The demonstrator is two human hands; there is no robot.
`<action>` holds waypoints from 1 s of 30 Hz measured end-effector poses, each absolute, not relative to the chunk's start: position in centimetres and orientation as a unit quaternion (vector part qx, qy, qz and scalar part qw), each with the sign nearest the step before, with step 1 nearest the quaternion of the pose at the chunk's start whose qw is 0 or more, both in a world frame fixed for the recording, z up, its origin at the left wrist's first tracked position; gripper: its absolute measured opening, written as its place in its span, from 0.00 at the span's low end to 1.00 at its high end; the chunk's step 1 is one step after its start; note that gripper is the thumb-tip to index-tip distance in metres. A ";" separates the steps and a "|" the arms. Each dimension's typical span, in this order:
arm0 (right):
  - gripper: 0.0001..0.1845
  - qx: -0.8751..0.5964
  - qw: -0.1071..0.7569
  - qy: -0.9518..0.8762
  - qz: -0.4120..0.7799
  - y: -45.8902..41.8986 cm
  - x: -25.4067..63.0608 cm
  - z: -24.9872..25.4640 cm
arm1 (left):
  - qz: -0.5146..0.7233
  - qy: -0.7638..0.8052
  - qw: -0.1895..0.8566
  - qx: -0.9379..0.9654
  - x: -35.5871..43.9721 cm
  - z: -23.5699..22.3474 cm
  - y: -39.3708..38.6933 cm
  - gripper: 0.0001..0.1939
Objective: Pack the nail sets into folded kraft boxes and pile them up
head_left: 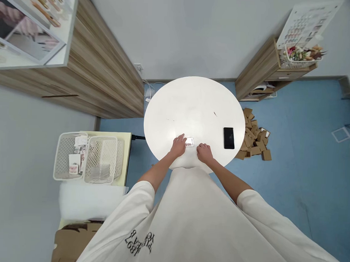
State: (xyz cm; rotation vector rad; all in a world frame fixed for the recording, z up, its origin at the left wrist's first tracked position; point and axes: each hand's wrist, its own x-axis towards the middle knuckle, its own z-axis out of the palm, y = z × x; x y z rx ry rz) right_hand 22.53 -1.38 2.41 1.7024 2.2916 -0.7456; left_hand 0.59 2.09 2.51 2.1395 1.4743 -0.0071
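Note:
On the white round table [193, 101], a small flat clear case [189, 142] lies between my hands, with a row of small pinkish pieces along its lower part. My left hand [178, 146] rests at the case's left edge, its fingertips gripping that side against the tabletop. A little to the right of the case, and apart from it, my right hand [204, 152] is on the table with fingers curled together. Whatever may be inside those fingers is hidden. Farther right lies a black phone [229, 138].
White plastic baskets [72, 133] with packets stand on a side table at left. Small brown boxes [255, 140] are heaped on the floor right of the table. A wood-grain cabinet [108, 58] stands at back left, a shelf unit [260, 71] at back right.

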 end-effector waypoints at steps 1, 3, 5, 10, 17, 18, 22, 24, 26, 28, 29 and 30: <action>0.11 0.574 0.083 0.771 -0.263 -0.8 22.5 2.6 | -0.001 0.550 0.271 0.790 0.2 2.7 2.0 0.19; 0.09 0.580 0.065 0.756 -0.296 0.6 22.5 2.9 | -0.005 0.552 0.282 0.785 -0.4 3.1 1.8 0.20; 0.08 0.601 0.060 0.728 -0.324 2.0 22.3 3.1 | -0.016 0.542 0.295 0.787 -0.6 3.4 1.7 0.25; 0.07 0.644 0.060 0.689 -0.328 4.3 22.0 2.8 | -0.048 0.521 0.285 0.803 0.2 3.7 1.9 0.25; 0.18 0.631 0.067 0.698 -0.331 4.3 22.4 2.6 | -0.077 0.573 0.266 0.771 0.9 2.7 4.0 0.12; 0.20 0.624 0.073 0.706 -0.327 4.3 22.4 2.7 | -0.080 0.576 0.268 0.768 0.9 2.6 4.2 0.11; 0.15 0.611 0.113 0.722 -0.303 4.7 22.3 2.7 | -0.084 0.596 0.255 0.757 1.4 2.4 4.4 0.12; 0.15 0.623 0.126 0.714 -0.292 5.2 22.1 2.5 | -0.063 0.605 0.225 0.761 1.8 2.6 4.0 0.13; 0.15 0.635 0.131 0.706 -0.285 5.6 22.0 2.3 | -0.024 0.601 0.179 0.778 2.3 3.0 3.3 0.16; 0.14 0.639 0.134 0.703 -0.282 6.0 21.9 2.2 | -0.001 0.571 0.157 0.806 2.8 3.2 2.3 0.19; 0.14 0.639 0.136 0.702 -0.282 6.1 21.9 2.2 | -0.003 0.547 0.162 0.821 3.1 3.2 1.9 0.19; 0.14 0.639 0.137 0.702 -0.283 6.2 21.9 2.2 | -0.010 0.526 0.169 0.833 3.3 3.1 1.5 0.19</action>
